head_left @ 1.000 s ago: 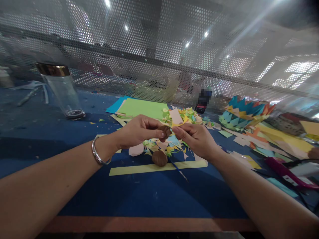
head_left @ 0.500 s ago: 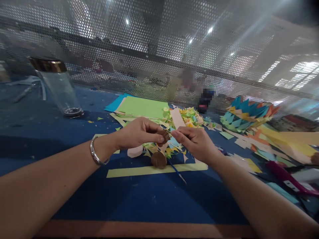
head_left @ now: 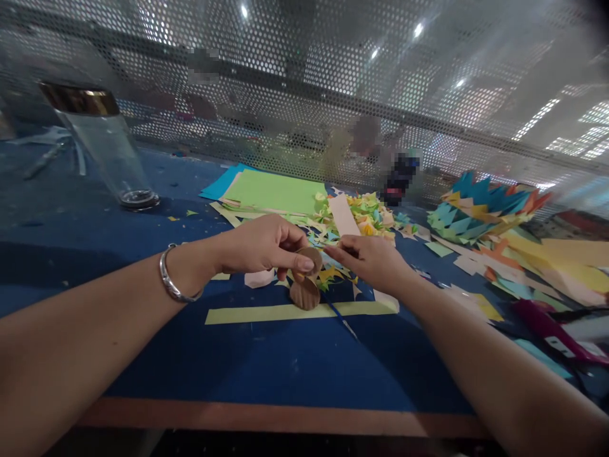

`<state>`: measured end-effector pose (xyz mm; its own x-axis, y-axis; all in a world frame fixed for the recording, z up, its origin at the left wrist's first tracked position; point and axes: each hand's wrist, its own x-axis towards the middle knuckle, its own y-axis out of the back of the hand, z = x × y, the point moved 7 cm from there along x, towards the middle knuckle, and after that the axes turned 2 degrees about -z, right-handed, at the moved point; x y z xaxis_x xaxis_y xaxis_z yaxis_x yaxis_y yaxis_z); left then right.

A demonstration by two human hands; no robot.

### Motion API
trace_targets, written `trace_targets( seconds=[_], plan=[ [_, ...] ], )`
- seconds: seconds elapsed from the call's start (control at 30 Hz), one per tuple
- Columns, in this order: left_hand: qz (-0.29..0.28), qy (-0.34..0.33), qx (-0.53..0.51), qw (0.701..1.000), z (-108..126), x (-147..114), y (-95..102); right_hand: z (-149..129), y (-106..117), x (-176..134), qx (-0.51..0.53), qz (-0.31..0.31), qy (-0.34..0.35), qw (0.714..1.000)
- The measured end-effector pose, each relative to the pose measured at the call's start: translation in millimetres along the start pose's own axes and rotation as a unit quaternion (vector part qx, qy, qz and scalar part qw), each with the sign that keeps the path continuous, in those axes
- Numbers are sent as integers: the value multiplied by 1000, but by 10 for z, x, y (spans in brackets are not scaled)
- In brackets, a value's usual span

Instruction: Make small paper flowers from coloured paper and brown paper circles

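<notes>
My left hand (head_left: pixel 261 244), a silver bangle on its wrist, pinches a round brown cardboard-like disc (head_left: pixel 311 257) between thumb and fingers. Close to the disc's right edge is my right hand (head_left: pixel 378 261), thumb and forefinger pressed together; whatever lies in that pinch is too small to name. A second brown disc (head_left: pixel 305 295) rests below, partly over a pale yellow paper strip (head_left: pixel 252 314). Across that strip lies a thin blue pen (head_left: pixel 340 317). Behind my fingers, paper scraps (head_left: pixel 328 276) are scattered on the blue tabletop (head_left: pixel 238 368).
A glass bottle (head_left: pixel 107 152) stands at left. Green sheets (head_left: pixel 276 190) lie at the back beside a heap of cut paper (head_left: pixel 368 216). On the right are a spiky paper crown (head_left: pixel 480 209), coloured offcuts (head_left: pixel 518 270) and a magenta tool (head_left: pixel 552 333). Perforated metal (head_left: pixel 285 108) rises behind.
The disc in my left hand has turned its flat face more toward me. My right fingertips have come slightly away from it. The view has shifted a little.
</notes>
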<state>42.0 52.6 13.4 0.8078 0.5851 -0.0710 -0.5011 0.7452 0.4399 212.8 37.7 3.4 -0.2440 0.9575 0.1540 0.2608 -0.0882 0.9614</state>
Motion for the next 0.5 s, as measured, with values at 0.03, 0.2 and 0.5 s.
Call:
trace_targets(
  seconds=[0.03, 0.2, 0.5],
  plan=[
    [-11, 7, 13, 1000, 2, -13, -35, 14, -58, 5, -27, -23, -6, 999],
    [-120, 88, 44, 988, -33, -115, -272, 46, -190, -6, -140, -68, -18, 988],
    [-105, 79, 252, 959, -58, -159, -60, -7, -70, -89, -180, -52, -31, 982]
  ],
)
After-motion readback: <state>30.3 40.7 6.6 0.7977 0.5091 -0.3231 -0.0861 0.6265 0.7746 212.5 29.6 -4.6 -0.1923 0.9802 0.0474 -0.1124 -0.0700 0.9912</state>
